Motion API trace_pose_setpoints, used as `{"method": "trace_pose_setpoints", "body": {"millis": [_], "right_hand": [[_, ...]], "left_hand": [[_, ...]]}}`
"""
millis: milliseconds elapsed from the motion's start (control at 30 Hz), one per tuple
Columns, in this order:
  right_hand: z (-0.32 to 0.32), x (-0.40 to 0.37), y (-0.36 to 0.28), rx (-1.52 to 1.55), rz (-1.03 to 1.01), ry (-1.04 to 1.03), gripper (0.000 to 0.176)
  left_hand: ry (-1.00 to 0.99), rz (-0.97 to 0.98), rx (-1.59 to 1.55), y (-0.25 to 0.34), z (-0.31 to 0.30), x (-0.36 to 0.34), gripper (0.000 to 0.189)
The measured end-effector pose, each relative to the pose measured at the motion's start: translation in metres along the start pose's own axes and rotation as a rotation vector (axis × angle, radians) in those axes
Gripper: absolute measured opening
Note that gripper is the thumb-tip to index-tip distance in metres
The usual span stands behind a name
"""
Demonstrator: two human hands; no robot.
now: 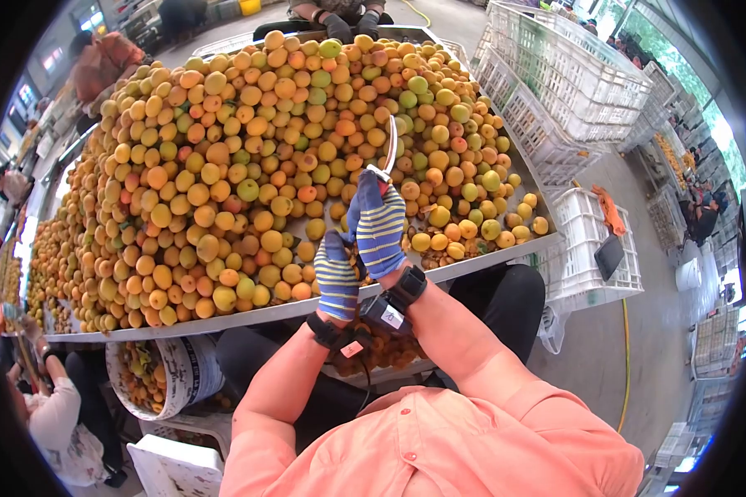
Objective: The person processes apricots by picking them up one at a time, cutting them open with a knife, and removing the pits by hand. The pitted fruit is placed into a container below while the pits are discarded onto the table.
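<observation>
**While Bunched at the Worktop (472, 263) Rim: Knife (389, 149) Upright in a Gloved Grip**

While leaning over the near rim of the worktop, holds both hands close together, touching, just above that rim. Grips the knife in the right hand (380, 228), striped blue-and-yellow glove wrapped tight round the handle, pale blade pointing up and away over the fruit. Curls the left hand (337, 282), in a matching glove, into a fist just below and beside the right; contents of that fist hidden, impossible to tell. Wears a black wrist strap (408, 286) on each arm.

Faces a great heap of apricots (249, 166), yellow, orange and some green, piled across the whole worktop right up to the near edge. Has a mass of darker brownish fruit (389, 352) under the forearms, below the rim. Sits beside a white bucket (186, 373) at lower left, part filled with apricots.

Shares the space with white plastic crates (572, 83) stacked at right, and a lower crate (588, 240) carrying an orange glove (610, 211) and a dark flat thing (609, 257). Stands near other people: dark-gloved hands (352, 23) at the far end of the heap, a light sleeve (58, 414) at lower left.
</observation>
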State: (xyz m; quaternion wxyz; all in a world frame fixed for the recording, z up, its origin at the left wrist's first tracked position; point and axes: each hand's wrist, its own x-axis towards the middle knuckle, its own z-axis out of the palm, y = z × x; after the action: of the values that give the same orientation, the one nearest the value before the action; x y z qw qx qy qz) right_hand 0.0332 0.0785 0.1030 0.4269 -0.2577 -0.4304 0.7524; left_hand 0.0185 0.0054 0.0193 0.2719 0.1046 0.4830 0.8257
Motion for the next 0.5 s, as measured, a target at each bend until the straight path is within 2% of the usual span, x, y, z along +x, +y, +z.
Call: {"method": "trace_pose_setpoints", "body": {"millis": [67,100,200,233,333,367,400,433,467,500], "right_hand": [[-0.004,0.004,0.004,0.017,0.02,0.03,0.038],[-0.009,0.011,0.008,0.158,0.072,0.013,0.041],[-0.016,0.022,0.019,0.33,0.281,0.112,0.045],[-0.017,0.024,0.024,0.38,0.314,0.124,0.045],[-0.011,0.02,0.021,0.42,0.369,0.173,0.044],[-0.011,0.022,0.021,0.444,0.376,0.175,0.043],[-0.01,0.026,0.021,0.468,0.379,0.177,0.043],[-0.011,0.03,0.022,0.462,0.363,0.15,0.04],[-0.009,0.032,0.017,0.439,0.273,0.113,0.038],[-0.008,0.032,0.009,0.325,0.136,0.041,0.032]], "left_hand": [[0.015,0.052,0.034,-0.004,0.001,0.003,0.042],[0.02,0.076,0.052,-0.005,0.001,0.003,0.044],[0.031,0.19,0.121,-0.003,0.006,0.005,0.044],[0.075,0.06,0.066,-0.003,0.008,0.0,0.042],[0.087,-0.01,-0.145,-0.01,0.01,0.002,0.041],[0.032,-0.118,-0.216,-0.005,0.006,0.007,0.045],[0.069,-0.181,-0.235,-0.001,0.005,0.009,0.046],[0.105,-0.243,-0.257,0.002,0.006,0.012,0.047],[0.144,-0.305,-0.281,0.008,0.008,0.013,0.049],[0.096,-0.293,-0.254,0.011,0.0,0.019,0.051]]}}
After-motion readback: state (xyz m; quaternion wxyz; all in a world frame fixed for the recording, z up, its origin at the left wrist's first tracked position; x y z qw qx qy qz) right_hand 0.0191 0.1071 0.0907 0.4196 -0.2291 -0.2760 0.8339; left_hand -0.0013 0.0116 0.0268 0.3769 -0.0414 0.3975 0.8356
